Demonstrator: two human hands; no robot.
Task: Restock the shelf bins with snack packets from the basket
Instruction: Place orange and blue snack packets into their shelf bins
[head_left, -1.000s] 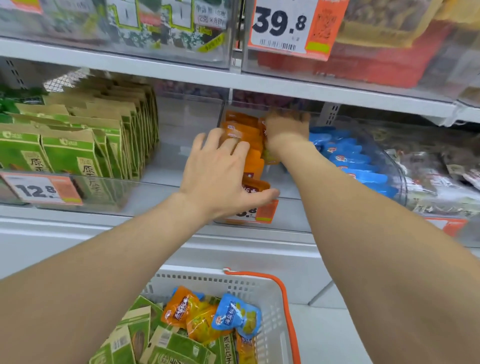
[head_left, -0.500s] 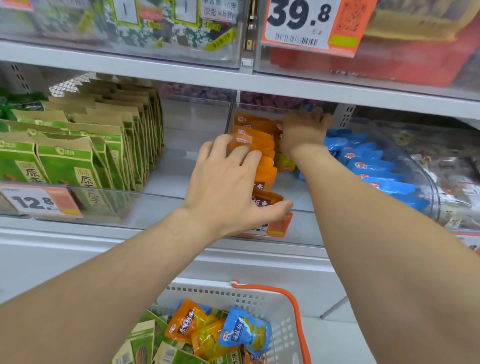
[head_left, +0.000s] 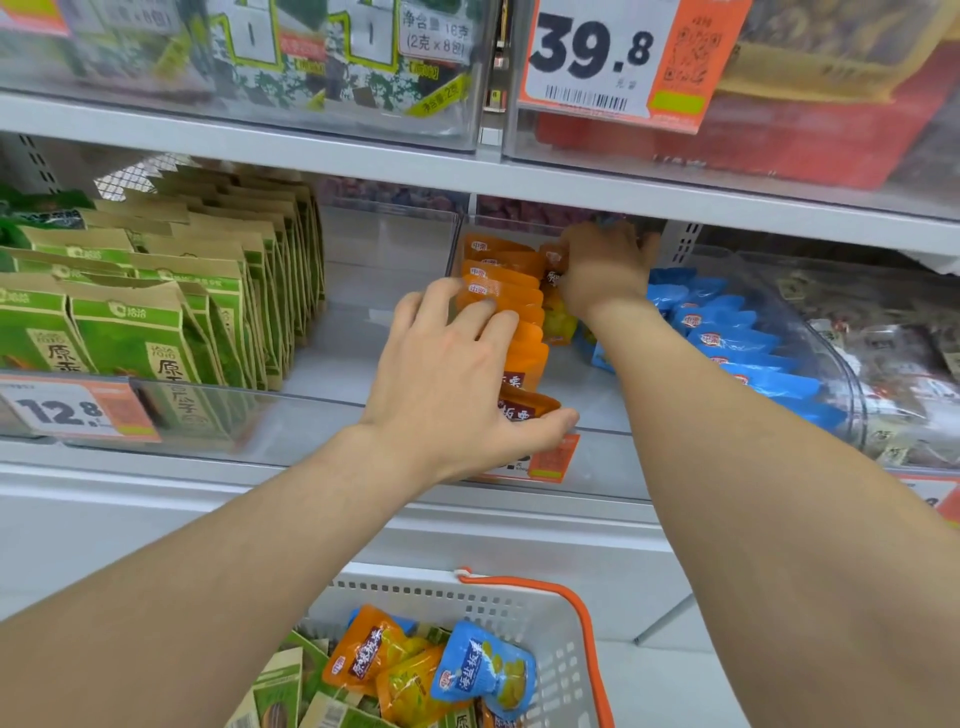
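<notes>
**Orange packets being squared up in the middle bin**

The orange snack packets (head_left: 511, 306) stand in a row inside the clear shelf bin (head_left: 597, 457), which sits at about twelve o'clock from the basket (head_left: 550, 623) below. The left hand (head_left: 457, 379) lies over the front of the row with fingers nearly straight and spread, fingertips pressing on the packet tops and the thumb reaching across the front packet; it holds nothing. The right hand (head_left: 605, 270) reaches to the back of the bin, at about one o'clock from the left hand, with fingers curled around an orange packet at the rear of the row.

These look like small sealed pouches: light, soft-walled and glossy, so likely to slip against each other and topple like dominoes if pushed at the top alone. A sensible hold would be a pinch across the flat sealed top edge, or a squeeze on both faces of a few at once; the filled belly gives under pressure.

Each packet stands with its long axis roughly upright, top seal up, printed face toward the viewer, leaning slightly back. The row itself runs from six o'clock at the bin front to twelve at the back. A row of blue packets (head_left: 748, 358) runs alongside at three o'clock.

More orange and blue pouches (head_left: 483, 670) lie flat and jumbled in the basket, with green packets (head_left: 291, 691) beside them, so restocking appears unfinished.
</notes>
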